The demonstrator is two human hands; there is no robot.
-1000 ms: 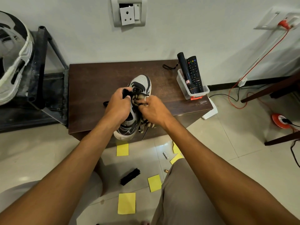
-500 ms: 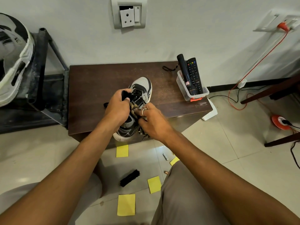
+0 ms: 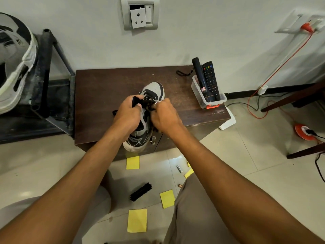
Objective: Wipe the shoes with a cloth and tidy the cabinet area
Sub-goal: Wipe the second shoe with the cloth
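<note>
A grey and black sneaker (image 3: 153,88) lies on the dark brown cabinet top (image 3: 98,95), toe toward the wall and heel over the front edge. My left hand (image 3: 129,114) grips the shoe at its tongue and collar. My right hand (image 3: 164,116) holds a dark striped cloth (image 3: 150,107) bunched against the laces on the shoe's right side. Most of the cloth is hidden under my fingers.
A clear box (image 3: 213,103) at the cabinet's right end holds a torch and a remote. On the floor below lie yellow sticky notes (image 3: 137,221), a black brush (image 3: 140,191) and a battery (image 3: 179,169). Another shoe (image 3: 14,67) sits on the black rack at left. Orange cable reel (image 3: 303,132) at right.
My right hand with the cloth slid down toward the heel, then back up to the laces. My left hand kept its grip on the shoe.
</note>
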